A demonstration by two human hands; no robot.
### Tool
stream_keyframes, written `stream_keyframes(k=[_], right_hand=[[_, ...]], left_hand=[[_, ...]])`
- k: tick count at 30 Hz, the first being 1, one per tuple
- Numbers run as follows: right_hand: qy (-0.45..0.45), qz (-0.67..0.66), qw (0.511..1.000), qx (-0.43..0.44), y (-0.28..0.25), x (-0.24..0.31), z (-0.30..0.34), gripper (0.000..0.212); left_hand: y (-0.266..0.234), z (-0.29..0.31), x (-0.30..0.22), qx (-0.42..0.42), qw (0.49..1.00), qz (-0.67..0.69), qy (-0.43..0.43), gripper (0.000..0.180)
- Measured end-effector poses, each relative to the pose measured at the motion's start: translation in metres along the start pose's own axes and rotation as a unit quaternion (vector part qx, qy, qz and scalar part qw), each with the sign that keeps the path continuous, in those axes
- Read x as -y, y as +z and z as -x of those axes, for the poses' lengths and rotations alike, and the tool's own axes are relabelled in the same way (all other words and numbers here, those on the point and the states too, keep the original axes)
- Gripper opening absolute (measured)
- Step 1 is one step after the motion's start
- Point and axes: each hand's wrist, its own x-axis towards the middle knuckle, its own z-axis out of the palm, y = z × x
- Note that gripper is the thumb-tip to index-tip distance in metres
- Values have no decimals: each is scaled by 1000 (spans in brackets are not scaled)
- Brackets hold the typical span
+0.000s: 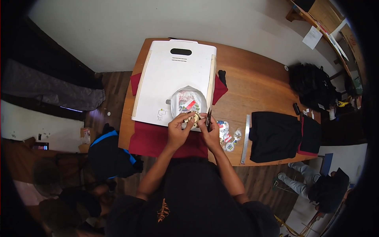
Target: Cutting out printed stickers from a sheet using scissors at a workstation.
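Note:
Over the near edge of a white board (162, 79), both my hands come together. My left hand (178, 132) pinches a small cream-yellow piece with a dark edge (195, 119), roughly round. Dark scissors (209, 117) point upward from my right hand (211, 134), whose fingers are closed around them beside the piece. Just beyond my hands, a round whitish container (173, 103) sits on the board, with printed, colourful scraps (188, 103) inside it. To the right of my right hand, several printed pieces and clear round cut-outs (229, 146) lie on the wooden table.
Maroon cloth (166, 142) lies under the board. A metal ruler (245, 138) and folded black cloth (272, 136) are on the right of the table (252, 87). A black bag (312, 85) stands at far right. Other people are at lower left and lower right.

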Motion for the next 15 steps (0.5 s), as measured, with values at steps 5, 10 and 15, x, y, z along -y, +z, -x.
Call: stream_keyframes(k=[5, 10, 15], right_hand=[[47, -84, 994, 61, -2, 11, 7, 42], [106, -139, 980, 93, 1, 25, 25, 39], [79, -167, 976, 112, 1, 10, 30, 39]], left_hand=[[-1, -4, -11, -37, 999, 30, -16, 31], [0, -5, -23, -58, 998, 36, 7, 35], [0, -5, -24, -58, 998, 30, 18, 35]])
